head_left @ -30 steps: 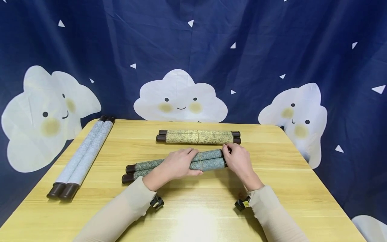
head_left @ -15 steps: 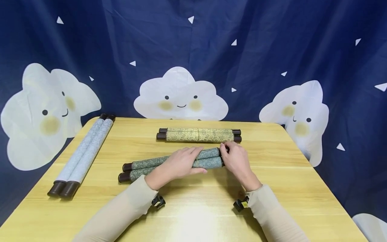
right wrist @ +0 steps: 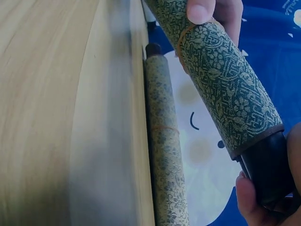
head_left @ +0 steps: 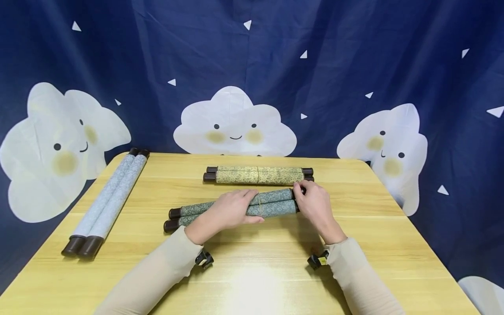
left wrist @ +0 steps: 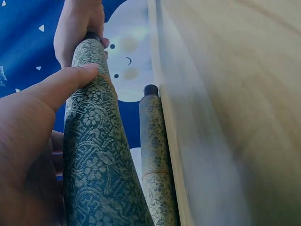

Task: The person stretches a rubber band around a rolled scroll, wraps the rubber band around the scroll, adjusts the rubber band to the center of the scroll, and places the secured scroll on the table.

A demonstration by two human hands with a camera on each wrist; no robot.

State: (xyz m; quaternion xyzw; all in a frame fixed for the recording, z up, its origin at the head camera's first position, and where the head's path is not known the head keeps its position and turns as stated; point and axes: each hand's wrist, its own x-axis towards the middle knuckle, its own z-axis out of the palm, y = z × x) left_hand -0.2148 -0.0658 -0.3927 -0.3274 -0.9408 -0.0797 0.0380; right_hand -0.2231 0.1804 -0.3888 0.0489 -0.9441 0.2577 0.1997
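Note:
A green patterned scroll point(head_left: 275, 209), rolled from both ends into two side-by-side rolls with dark brown end knobs, lies across the middle in the head view. A thin rubber band point(right wrist: 182, 44) goes round it. My left hand point(head_left: 230, 211) grips the scroll near its middle, thumb on the near side, as the left wrist view also shows. The right-end knobs point(right wrist: 265, 167) are held between the thumb and fingers of my right hand point(head_left: 315, 208). In both wrist views the scroll appears raised off the table. Part of it is hidden under the left hand.
A yellow patterned scroll point(head_left: 257, 176), also banded, lies behind the green one on the wooden table point(head_left: 374, 245). Along the table's left side rests a longer pale blue scroll point(head_left: 110, 199). A dark blue cloud-print curtain point(head_left: 236, 52) hangs behind the far edge.
The green scroll shifted slightly left, then back to the right together with my right hand. My left hand now sits a little further left, and the rubber band shows more clearly beside it.

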